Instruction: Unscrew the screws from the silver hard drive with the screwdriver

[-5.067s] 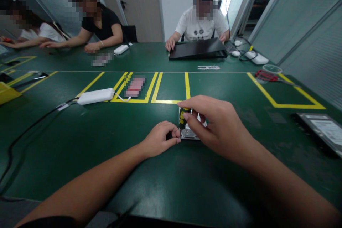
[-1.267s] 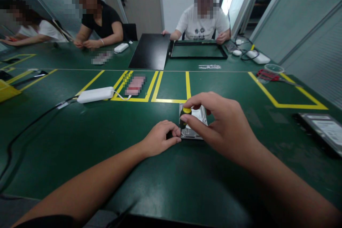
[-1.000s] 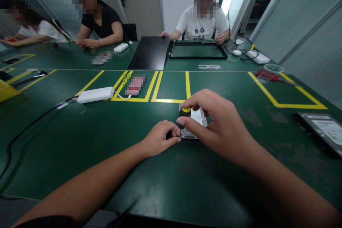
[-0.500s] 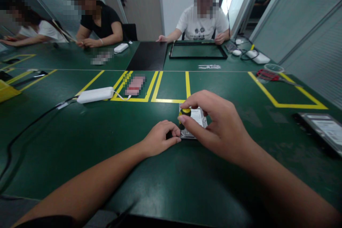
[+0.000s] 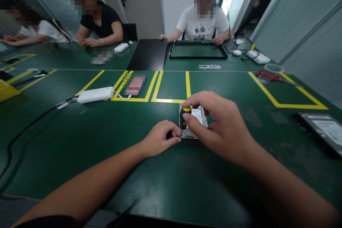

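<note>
A small hard drive [image 5: 198,115] with a silver casing and a white label lies flat on the green table in front of me. The thumb and fingers of my left hand [image 5: 163,135] are closed on its near left corner. Between the thumb and index finger of my right hand [image 5: 217,119] is a short screwdriver [image 5: 183,119] with a black and yellow handle. It stands nearly upright over the drive's left side, tip down near my left fingertips. My right hand hides part of the drive, and the exact spot of the tip is hard to make out.
Another hard drive [image 5: 322,128] lies at the right. A white power strip [image 5: 95,94] with a black cable is at the left, near a phone [image 5: 135,85]. Across the table are a black panel [image 5: 147,55], a black frame [image 5: 198,57], a red-handled tool [image 5: 268,75] and several people.
My right thumb and fingers have shifted slightly on the screwdriver, and more of its handle shows. My left hand stays put. Across the table, a co-worker's hand has tilted the black panel up.
</note>
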{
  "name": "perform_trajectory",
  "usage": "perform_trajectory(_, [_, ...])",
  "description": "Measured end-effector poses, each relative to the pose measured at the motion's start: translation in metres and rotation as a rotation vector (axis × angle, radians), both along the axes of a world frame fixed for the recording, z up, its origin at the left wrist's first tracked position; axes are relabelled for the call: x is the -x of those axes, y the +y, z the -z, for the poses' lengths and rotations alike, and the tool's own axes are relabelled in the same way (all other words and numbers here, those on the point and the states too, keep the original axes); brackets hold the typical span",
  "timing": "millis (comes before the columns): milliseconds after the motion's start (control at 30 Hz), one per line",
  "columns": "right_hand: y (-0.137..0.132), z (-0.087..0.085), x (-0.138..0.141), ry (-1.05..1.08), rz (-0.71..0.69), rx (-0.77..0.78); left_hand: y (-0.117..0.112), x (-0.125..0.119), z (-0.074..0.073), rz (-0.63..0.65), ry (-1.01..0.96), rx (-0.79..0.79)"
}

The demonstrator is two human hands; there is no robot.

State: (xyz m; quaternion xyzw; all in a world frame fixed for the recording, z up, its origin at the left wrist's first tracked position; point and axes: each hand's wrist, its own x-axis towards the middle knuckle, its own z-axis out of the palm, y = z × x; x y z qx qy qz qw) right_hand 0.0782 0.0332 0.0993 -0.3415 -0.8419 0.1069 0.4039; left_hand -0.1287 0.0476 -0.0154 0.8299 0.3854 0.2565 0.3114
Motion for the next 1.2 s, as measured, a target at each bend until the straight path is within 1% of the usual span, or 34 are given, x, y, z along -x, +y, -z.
perform_trajectory(133, [0.0027, 0.0019, 0.001, 0.002, -0.013, -0.001, -0.0007, -0.0001, -0.001, -0.002, 0.008, 0.03])
perform_trajectory(333, [0.0018, 0.0018, -0.0001, 0.001, 0.016, -0.032, -0.0001, -0.0004, -0.0007, -0.001, -0.006, 0.006])
perform_trajectory(467, [0.0005, 0.0029, 0.0008, 0.013, 0.005, -0.002, 0.0001, 0.0001, 0.0014, -0.001, -0.004, -0.004])
perform_trajectory(600, [0.0029, 0.0045, 0.0016, 0.018, -0.013, 0.009, -0.0003, 0.0, 0.0007, -0.01, 0.005, 0.019])
perform_trajectory(767, [0.004, 0.0031, 0.0006, 0.011, 0.009, -0.016, -0.0002, -0.0006, -0.0019, -0.005, -0.004, 0.021])
perform_trajectory(900, [0.0013, 0.0017, 0.0002, 0.01, 0.024, -0.009, 0.0005, -0.0001, 0.0002, -0.001, 0.001, 0.005])
perform_trajectory(1033, [0.0011, 0.0028, 0.0006, 0.018, -0.001, 0.004, 0.0005, 0.0001, 0.0024, -0.002, 0.009, -0.004])
perform_trajectory(1200, [0.0044, 0.0044, 0.0009, 0.028, -0.014, 0.001, -0.0005, -0.0009, -0.0007, -0.016, 0.019, 0.024])
